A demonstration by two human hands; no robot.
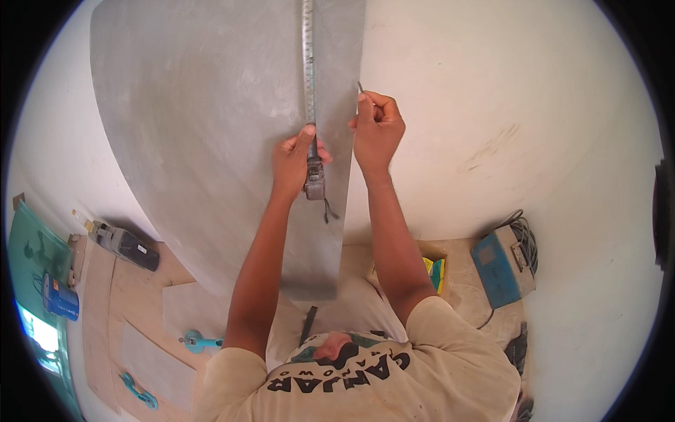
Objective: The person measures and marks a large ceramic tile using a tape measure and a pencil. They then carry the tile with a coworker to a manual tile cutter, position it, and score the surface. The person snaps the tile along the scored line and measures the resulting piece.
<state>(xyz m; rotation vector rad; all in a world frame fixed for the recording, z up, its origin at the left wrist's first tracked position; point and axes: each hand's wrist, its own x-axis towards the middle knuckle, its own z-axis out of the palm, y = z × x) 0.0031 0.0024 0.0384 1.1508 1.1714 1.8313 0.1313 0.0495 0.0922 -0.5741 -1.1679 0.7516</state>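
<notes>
Closed on the tape (309, 84), the left hand (290, 163) presumably steadies it along the panel (197, 119), while the right hand (378, 132) pinches a thin stick (361, 87) near the edge (346, 183).

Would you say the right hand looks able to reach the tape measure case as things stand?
Probably yes: the tape measure case shows below the left hand's grip, with nothing visible between it and the right hand, though that hand pinches a thin dark object.

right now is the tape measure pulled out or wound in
Pulled out: its blade runs up from the case, over the grey sheet.
</notes>
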